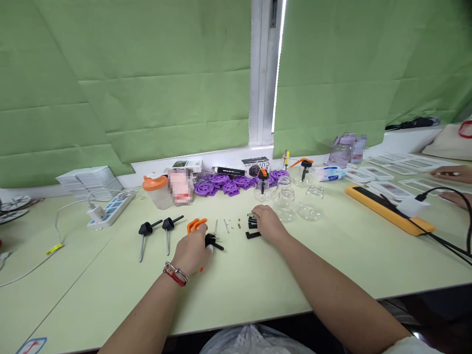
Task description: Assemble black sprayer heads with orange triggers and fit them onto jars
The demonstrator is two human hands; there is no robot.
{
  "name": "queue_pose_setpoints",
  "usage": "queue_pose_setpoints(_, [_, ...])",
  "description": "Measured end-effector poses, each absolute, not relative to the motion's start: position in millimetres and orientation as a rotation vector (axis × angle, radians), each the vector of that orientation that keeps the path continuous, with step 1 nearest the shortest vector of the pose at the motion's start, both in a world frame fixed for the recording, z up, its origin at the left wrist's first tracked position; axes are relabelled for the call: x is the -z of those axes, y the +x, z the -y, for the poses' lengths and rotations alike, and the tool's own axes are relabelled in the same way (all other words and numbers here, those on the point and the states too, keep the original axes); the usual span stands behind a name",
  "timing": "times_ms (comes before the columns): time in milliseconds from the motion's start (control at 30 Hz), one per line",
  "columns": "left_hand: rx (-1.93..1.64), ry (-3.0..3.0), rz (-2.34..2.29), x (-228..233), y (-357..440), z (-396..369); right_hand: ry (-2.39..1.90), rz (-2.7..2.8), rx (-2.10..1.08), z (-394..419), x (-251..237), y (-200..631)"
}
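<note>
Counter (110,275), pale green, stretches across the head view, with both bare hands working near its middle. The left hand (192,251), wearing bracelets (176,273) at the wrist, has its grip closed around a black cap (210,239) with a stub sticking out toward the right. Its fingertips reach close to the orange levers (194,225), which lie just beyond. To its left, two black lid assemblies (146,228) (168,224) rest on the surface, each with a metal rod pointing nearer the person and a dark arm angled away.

Between the hands lie slim metal pins (226,226) and a few tiny brown pieces (239,223). The right hand (271,224) has its fingers lowered over the black levers (252,222), with a small spring (251,215) at the fingertips; whether that grip grasps anything or merely touches, I cannot tell. One L-shaped black piece (252,235) lies just nearer the person.

Clear glass jars (286,201) (310,204) stand beyond the right hand, beside a jar with an orange-and-black top (262,183). Purple plastic pieces (230,188) lie heaped behind, near an orange-lidded cup (155,191). Another person's hand (453,173) shows at the right edge.
</note>
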State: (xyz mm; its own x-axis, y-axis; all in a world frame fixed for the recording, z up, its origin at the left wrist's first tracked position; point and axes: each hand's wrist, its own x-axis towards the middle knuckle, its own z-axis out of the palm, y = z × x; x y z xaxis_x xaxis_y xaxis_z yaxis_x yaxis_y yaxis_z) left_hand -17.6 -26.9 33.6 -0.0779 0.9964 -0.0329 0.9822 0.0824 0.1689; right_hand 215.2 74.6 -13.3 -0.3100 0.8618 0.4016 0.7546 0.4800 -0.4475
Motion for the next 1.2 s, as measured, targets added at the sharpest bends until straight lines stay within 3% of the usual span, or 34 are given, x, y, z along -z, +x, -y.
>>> queue_pose_setpoints(133, [-0.498, 2.075, -1.906, -27, -23, 25, -1.228, 2.082, -0.330, -61, 3, 210])
queue_pose_setpoints(267, [-0.702, 2.156, -1.558, -29, -23, 28, -1.023, 2.087, -0.651, -38, -9, 195])
queue_pose_setpoints(533, [-0.711, 2.202, -1.204, -30, -26, 36, -1.087, 1.850, -1.566, -15, -17, 166])
queue_pose_setpoints(667, [-0.680, 2.173, -1.155, -32, -28, 38, -1.127, 1.808, -1.690, -17, -14, 158])
queue_pose_setpoints(800, [-0.621, 2.177, -1.098, -38, -34, 41, -1.258, 1.773, -1.480, -34, -16, 151])
queue_pose_setpoints(933, [-0.670, 2.161, -1.164, -42, -42, 41, -1.363, 1.729, -1.040, -57, -24, 144])
queue_pose_setpoints(1200, [-0.952, 1.862, -1.557, -32, -50, 26, -1.085, 2.783, 0.167, -48, -8, 121])
